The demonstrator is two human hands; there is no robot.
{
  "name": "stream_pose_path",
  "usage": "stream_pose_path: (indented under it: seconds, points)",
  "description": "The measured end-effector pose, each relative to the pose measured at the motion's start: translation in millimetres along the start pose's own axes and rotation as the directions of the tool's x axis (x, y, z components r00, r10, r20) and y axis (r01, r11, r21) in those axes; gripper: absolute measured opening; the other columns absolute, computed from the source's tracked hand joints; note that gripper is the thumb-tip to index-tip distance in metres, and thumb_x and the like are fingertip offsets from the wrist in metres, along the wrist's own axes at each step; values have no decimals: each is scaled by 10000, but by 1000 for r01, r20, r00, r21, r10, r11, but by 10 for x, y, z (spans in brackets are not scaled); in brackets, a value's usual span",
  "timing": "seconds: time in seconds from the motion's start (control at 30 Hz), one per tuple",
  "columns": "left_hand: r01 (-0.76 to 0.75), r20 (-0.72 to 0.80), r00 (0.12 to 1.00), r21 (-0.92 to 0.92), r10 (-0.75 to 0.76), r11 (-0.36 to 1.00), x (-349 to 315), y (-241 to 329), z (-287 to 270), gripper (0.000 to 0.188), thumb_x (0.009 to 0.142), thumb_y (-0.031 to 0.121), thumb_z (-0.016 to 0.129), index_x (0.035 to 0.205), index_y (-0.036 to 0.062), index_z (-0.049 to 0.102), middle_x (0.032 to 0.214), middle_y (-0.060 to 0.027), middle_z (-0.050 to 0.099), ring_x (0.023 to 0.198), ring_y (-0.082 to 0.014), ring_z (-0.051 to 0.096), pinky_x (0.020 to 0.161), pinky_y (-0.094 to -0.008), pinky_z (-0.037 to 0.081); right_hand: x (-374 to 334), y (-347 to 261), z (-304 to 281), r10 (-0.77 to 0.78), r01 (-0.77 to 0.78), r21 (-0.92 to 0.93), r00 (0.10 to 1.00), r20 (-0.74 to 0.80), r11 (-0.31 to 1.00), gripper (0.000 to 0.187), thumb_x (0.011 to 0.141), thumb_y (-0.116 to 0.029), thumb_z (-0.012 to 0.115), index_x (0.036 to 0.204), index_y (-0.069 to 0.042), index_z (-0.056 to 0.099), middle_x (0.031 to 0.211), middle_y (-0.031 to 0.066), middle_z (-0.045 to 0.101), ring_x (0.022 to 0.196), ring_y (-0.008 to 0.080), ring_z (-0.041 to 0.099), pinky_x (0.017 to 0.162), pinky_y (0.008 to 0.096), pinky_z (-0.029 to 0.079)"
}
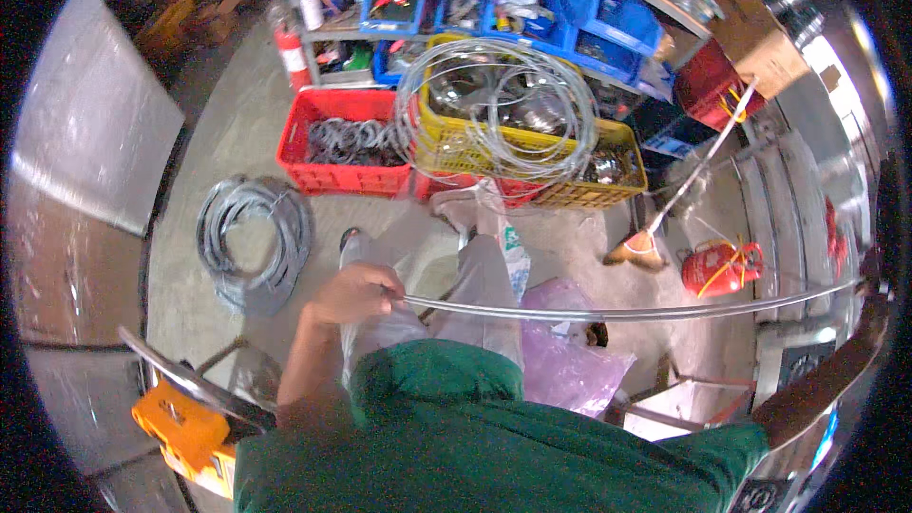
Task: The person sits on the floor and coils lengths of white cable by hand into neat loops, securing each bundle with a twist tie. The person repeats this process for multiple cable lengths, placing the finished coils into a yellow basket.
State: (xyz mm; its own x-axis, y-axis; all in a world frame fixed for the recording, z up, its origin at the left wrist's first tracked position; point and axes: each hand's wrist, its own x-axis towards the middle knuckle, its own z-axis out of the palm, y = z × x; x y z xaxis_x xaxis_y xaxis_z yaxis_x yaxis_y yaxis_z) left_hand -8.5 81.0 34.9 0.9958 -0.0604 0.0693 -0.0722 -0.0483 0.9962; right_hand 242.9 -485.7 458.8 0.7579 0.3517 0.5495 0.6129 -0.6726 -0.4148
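Concrete floor (pixel 223 128), and over it a thin rod (pixel 608 314) spans both hands: left hand (pixel 359 293) clamped round one end, right hand (pixel 876 291) fingers too dark to tell. Midway, seemingly: lifted, not yet set down. Beyond, a grey coil (pixel 211 236).

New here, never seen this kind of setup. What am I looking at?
No machine: one person's bare hands. There is a single picture, from a wide fisheye camera worn on the head and looking down, so edges bend and its left is the person's left. The left hand grips one end of a long, thin grey rod. The right hand is at the other end, too dim by the rim to make out its grip. On the floor lie a grey coil and purple plastic; a red crate and a broom are farther off.
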Motion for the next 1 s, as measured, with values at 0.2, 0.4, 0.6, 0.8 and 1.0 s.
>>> stream_pose_path:
  seconds: [0.2,0.4,0.6,0.8,1.0]
  points:
    - [99,-340,932,566,123,818,-412,370,-115,206,876,268,693,846,66,716,779,-91,675,660,-220,640,611,-339,522,-837,1653,1000,376,-358,-124,824,423,925,295,713,-113,709,981,-34,614,950,41,578,857,161,546,699,281,470]
    - [-124,-120,899,853,421,507,-238,510,394,237,860,333,677,802,104,682,677,-50,605,622,-250,630,554,-378,519,-1216,1928,2748,325,-232,-257,333,885,938,699,789,-180,779,1385,-23,450,1170,89,627,1020,206,603,869,338,513]
    - [-456,261,857,785,444,420,180,440,1078,112,777,215,626,798,109,659,755,-38,596,738,-224,627,666,-353,518,-1156,132,4183,-395,-508,502,311,864,700,546,946,-290,605,1409,-51,442,1323,111,568,1087,243,610,970,392,467]
    - [-639,612,763,663,211,389,207,132,1721,143,775,208,584,819,84,640,867,-64,613,841,-237,624,767,-367,514,-1868,-1429,5299,-480,-869,-151,-396,783,471,708,975,-633,310,1457,-123,402,1081,121,668,943,235,663,768,354,541]
    - [-555,562,816,694,138,459,-93,-243,1582,177,748,217,616,846,86,683,933,-65,645,922,-240,620,816,-379,494,-1812,-1806,5544,-252,-975,88,139,958,-206,556,996,-531,408,1315,-79,470,690,-12,466,424,85,392,400,224,314]
